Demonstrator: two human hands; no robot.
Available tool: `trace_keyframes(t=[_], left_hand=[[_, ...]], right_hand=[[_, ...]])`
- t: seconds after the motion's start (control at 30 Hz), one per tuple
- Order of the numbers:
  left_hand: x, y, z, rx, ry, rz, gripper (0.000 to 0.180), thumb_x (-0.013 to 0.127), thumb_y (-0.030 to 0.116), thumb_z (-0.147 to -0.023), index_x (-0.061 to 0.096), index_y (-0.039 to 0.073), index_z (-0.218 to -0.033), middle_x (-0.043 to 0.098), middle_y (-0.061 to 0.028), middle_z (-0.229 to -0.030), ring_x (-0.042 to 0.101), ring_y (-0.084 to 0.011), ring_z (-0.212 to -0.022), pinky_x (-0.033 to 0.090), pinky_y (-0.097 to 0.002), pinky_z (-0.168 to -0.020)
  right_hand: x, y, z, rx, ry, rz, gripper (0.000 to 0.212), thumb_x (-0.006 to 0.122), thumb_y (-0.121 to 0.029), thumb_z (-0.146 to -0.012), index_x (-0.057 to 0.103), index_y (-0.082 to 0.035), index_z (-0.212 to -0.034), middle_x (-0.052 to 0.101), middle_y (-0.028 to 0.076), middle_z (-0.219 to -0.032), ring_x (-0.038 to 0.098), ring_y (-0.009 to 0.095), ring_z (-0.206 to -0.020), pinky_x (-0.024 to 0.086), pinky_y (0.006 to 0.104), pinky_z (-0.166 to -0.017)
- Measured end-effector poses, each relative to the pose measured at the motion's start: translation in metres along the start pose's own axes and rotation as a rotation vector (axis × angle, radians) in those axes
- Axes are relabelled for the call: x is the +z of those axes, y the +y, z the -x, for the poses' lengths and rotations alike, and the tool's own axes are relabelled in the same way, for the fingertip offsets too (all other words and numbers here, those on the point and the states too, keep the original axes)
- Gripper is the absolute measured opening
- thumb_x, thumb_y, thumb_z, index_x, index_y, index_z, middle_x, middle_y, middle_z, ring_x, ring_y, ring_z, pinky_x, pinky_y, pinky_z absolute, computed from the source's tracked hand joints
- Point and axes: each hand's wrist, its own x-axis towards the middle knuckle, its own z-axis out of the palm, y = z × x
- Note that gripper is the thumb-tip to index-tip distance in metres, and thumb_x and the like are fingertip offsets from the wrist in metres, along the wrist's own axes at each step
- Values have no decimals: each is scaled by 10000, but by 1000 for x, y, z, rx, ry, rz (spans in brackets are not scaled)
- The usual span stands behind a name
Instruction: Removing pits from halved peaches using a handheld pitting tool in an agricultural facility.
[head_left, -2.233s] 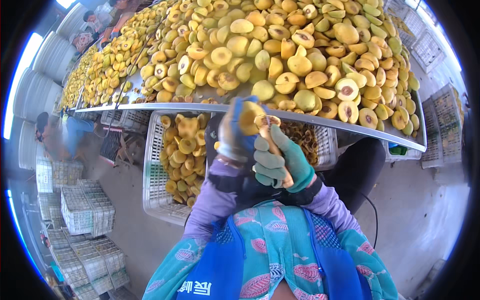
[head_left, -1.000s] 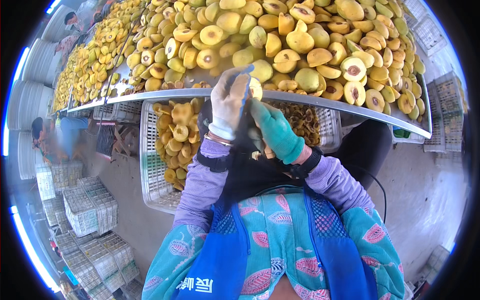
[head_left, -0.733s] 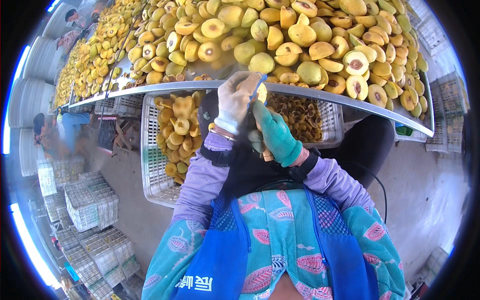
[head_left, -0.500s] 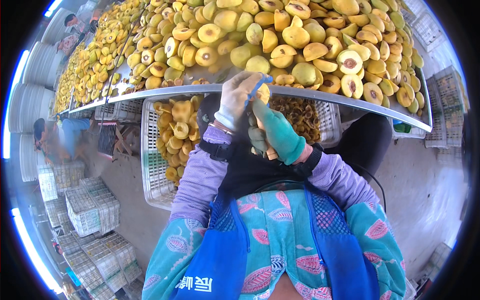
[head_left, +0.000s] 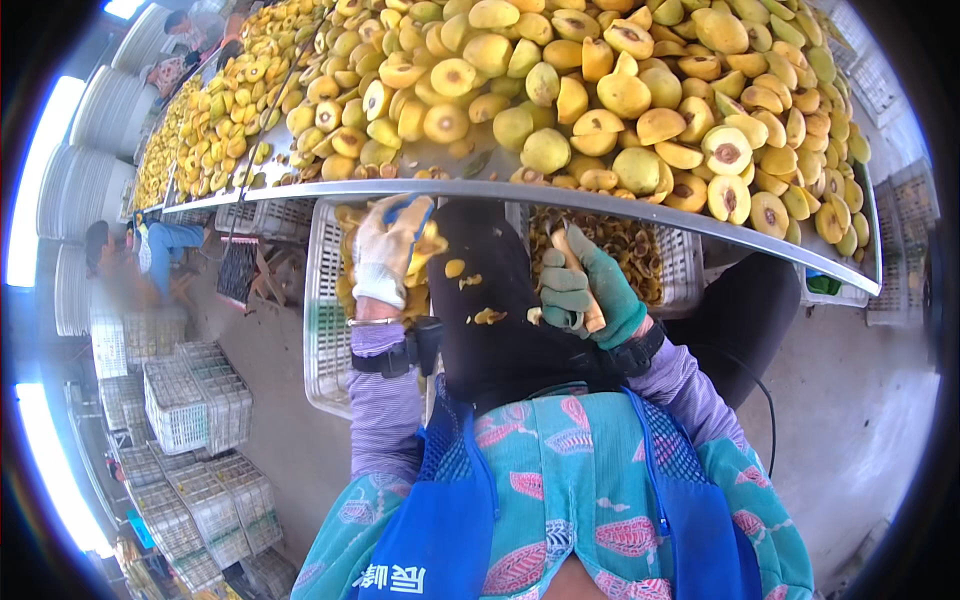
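"How are the fingers placed?"

"The right hand's [head_left: 612, 290] are wrapped around a wooden-handled tool [head_left: 593, 316], below the bench's [head_left: 480, 188] near edge. The left hand [head_left: 385, 245] is over a white crate [head_left: 322, 345] beneath that edge; whether its fingers are spread or closed, I cannot tell."

"And the fruit?"

"Cut yellow fruit [head_left: 725, 150] lies heaped behind that edge."
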Motion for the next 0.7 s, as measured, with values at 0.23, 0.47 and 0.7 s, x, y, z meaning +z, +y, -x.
trace_keyframes(t=[0.23,0.47,0.7], left_hand=[[90,58,-116,260,-505,-499,463,655,136,-707,509,61,-1140,601,-243,-1056,603,-379,-959,493,-438,-830],[51,42,-70,-29,-485,937,327,594,-34,-818,584,-13,-1145,594,-159,-1103,598,-218,-1000,512,-315,-850],[64,61,-26,199,-169,797,281,528,101,-910,554,-55,-1143,612,-118,-1071,613,-188,-945,506,-287,-810]], right_hand=[[6,4,-11,-143,383,336,375,431,-489,-951,498,-131,-862,424,-37,-575,420,103,-447,367,248,-405],[38,-27,-22,-714,549,1314,317,528,-309,-935,540,-3,-849,550,94,-651,516,191,-572,409,328,-537],[43,-21,-33,-793,559,1843,292,529,-275,-924,552,14,-885,596,255,-763,593,417,-752,449,453,-615]])
